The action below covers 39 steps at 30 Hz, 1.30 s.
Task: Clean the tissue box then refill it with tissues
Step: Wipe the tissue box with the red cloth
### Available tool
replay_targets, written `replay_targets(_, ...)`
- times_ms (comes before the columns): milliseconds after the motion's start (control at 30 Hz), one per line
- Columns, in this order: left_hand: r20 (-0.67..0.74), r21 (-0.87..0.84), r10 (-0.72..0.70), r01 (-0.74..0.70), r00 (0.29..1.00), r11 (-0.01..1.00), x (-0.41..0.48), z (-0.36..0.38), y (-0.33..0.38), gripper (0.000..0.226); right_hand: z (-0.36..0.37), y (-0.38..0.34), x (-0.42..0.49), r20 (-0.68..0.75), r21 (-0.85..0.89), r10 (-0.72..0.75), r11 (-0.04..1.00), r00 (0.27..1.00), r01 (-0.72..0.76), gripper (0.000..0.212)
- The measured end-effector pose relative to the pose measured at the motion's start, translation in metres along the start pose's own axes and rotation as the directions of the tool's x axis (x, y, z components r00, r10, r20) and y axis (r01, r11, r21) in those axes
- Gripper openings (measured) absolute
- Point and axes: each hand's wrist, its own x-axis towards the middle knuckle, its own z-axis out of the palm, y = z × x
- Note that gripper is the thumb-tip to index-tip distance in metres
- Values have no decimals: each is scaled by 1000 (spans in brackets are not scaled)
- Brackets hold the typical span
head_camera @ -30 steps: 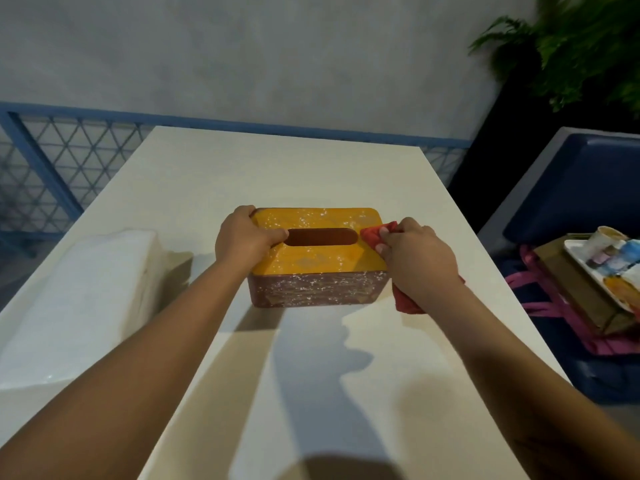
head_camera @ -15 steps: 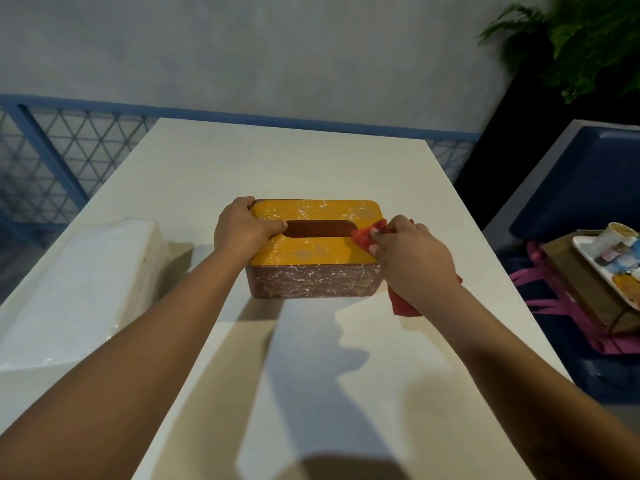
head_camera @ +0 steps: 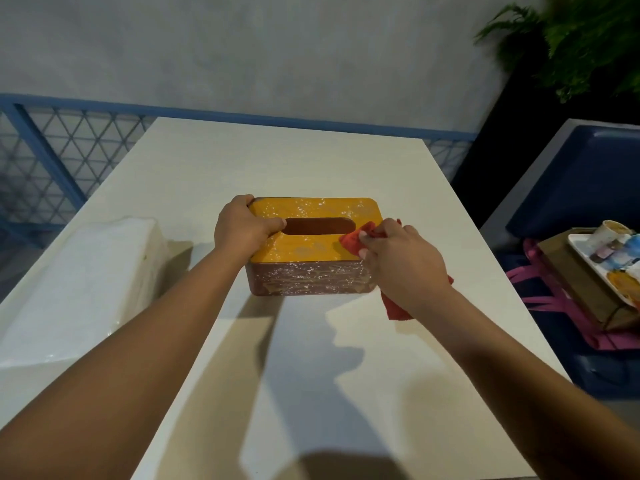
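- While the pack (head_camera: 79, 282) of white tissues waits near the left edge of the table (head_camera: 284, 161), it looks untouched, so the refill has not begun
- The left hand (head_camera: 242, 230) is closed on the left end of the box (head_camera: 311, 251), thumb by the slot, and holds it in place
- The box sits in the middle of the table, yellow on top, brown on the sides, with white specks all over
- The right hand (head_camera: 401, 261) is closed on a red cloth (head_camera: 353, 237) and presses it on the right end of the top
- I think this is the cleaning step; next, rub the cloth across the top, then the sides
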Motion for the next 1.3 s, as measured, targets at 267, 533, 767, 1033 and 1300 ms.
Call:
replay_targets(267,-4,-23,-1,1,1000,1000,-2,1,2,72,10,-18,21,11,-45,18,999,1000,-18,33)
replay_targets(533,-5,-12,4,-4,1000,1000,-1,0,1,74,-7,-2,-8,14,-43,65,997,998,-65,35)
replay_targets(767,2,-5,-6,6,1000,1000,0,0,1,77,-4,-4,65,45,-95,209,974,977,-204,30)
replay_targets(1033,3,-49,-1,1,1000,999,-1,2,2,71,-2,-11,40,8,-36,66,997,998,-65,32)
replay_targets(1300,4,-44,-2,2,1000,999,0,0,2,72,-6,-2,50,34,-56,169,984,985,-167,32)
